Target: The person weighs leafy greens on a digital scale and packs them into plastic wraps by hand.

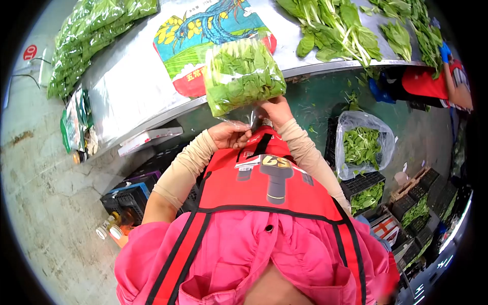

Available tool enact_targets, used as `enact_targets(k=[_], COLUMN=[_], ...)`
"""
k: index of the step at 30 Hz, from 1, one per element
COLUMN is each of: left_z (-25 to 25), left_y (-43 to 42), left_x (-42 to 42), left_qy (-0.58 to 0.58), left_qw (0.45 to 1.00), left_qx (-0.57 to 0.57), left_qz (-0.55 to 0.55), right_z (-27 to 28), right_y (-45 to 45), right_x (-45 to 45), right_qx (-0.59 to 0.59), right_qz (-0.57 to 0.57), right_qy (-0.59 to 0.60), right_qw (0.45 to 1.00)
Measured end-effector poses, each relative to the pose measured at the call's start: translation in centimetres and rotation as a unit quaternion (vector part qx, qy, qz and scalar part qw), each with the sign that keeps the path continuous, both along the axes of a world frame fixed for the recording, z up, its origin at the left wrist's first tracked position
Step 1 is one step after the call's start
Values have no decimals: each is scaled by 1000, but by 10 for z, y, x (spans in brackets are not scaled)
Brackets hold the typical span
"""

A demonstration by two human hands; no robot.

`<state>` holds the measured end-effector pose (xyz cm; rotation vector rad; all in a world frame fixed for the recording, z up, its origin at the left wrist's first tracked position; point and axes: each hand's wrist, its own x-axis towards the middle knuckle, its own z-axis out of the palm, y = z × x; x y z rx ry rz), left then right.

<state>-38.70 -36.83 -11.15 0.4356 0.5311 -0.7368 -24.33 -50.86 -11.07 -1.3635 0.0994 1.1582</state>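
While bagged greens (244, 76) are lying upper centre, long axis unclear, left hand (230, 135) below is pinching film tail (252, 118); right hand (275, 110), nearer, is touching bag, grip unclear.

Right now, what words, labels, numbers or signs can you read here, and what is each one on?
"10", it seems, turned sideways: round red sign.
"五常": printed packaging with the blue dragon; the characters along its top are too small to read.
Red apron: a gold number-like mark, too unclear to settle.
White box: any marking is too small to read.
Bag of greens: no text I can read.
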Motion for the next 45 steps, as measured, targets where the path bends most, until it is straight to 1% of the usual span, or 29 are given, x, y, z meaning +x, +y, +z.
enact_targets(k=[1, 2, 3, 4, 5, 6, 8, 10, 12, 14, 15, 16, 18, 20, 21, 22, 24, 25, 26, 28, 29, 30, 34, 36, 38, 40, 41, 43, 45], left_z=[1, 4, 13, 17, 4, 6, 24, 37, 33, 21, 12, 8, 3, 8, 11, 11, 13, 23, 30, 29, 23, 26, 25, 26, 39, 53, 56, 53, 57], left_y=[2, 3, 6, 12, 27, 39, 55, 60, 55, 42, 38, 35, 31, 21, 15, 11, 5, 2, 0, -22, -32, -39, -49, -46, -44, -47, -47, -46, -48], left_x=[-1, -5, -10, -17, -30, -34, -31, -13, 7, 30, 36, 36, 36, 38, 38, 37, 31, 24, 15, 2, -3, -1, -8, -14, -19, -19, -19, -18, -17], left_qy=[-15, -21, -21, -18, -270, -93, -43, -52, -60, -104, -79, -81, -36, -36, -30, -25, -39, -45, -51, -36, -67, -66, -64, -70, -43, -30, -26, -33, -35], left_qw=[1000, 1000, 996, 988, 915, 973, 962, 963, 962, 955, 949, 951, 948, 947, 946, 944, 944, 961, 971, 967, 965, 966, 973, 976, 975, 977, 974, 969, 968], left_qx=[19, 17, 81, 144, 292, 208, 67, 45, 23, 152, 156, 152, 113, 116, 93, 70, 48, -22, -90, -153, -173, -187, -153, -142, -160, -147, -163, -194, -195], left_qz=[-8, -9, -27, -45, -62, 38, 261, 262, 265, 233, 261, 257, 297, 298, 310, 321, 324, 271, 216, 202, 183, 164, 158, 152, 145, 152, 153, 149, 152], right_z=[-1, -7, -12, -16, -20, -24, -32, -31, -16, -5, 18, 15, 52, 93, 104, 102, 117, 114, 115, 116, 123, 120, 81, 50, 39, 48, 50, 53, 51], right_y=[5, 10, 14, 15, 15, 15, 16, 17, 17, 13, 6, -13, -47, -63, -63, -66, -66, -71, -78, -88, -86, -89, -102, -106, -95, -68, -59, -46, -34], right_x=[-4, -8, -11, -10, -10, -9, -8, -8, -10, -8, -12, -13, -39, -86, -108, -120, -130, -134, -136, -139, -138, -138, -136, -133, -123, -103, -94, -75, -61], right_qx=[-1, 15, 33, 31, 33, 33, 5, 32, 13, -10, -10, 21, -11, -21, -27, -29, -105, -145, -146, -234, -239, -242, -229, -211, -187, -131, -129, -98, -91], right_qz=[-3, -54, -104, -106, -103, -102, -111, -116, -143, -137, -145, -133, -136, -161, -173, -127, -87, -63, -66, -27, -56, -55, -53, -60, -51, -38, -39, -54, -55], right_qy=[-6, -26, -46, -50, -65, -78, -89, -112, -122, -104, -114, -121, -238, -295, -311, -415, -498, -537, -536, -569, -537, -537, -524, -447, -436, -626, -627, -701, -717], right_qw=[1000, 998, 993, 993, 992, 991, 990, 986, 982, 985, 983, 984, 962, 941, 934, 901, 857, 829, 829, 788, 807, 806, 818, 867, 879, 767, 767, 704, 689])
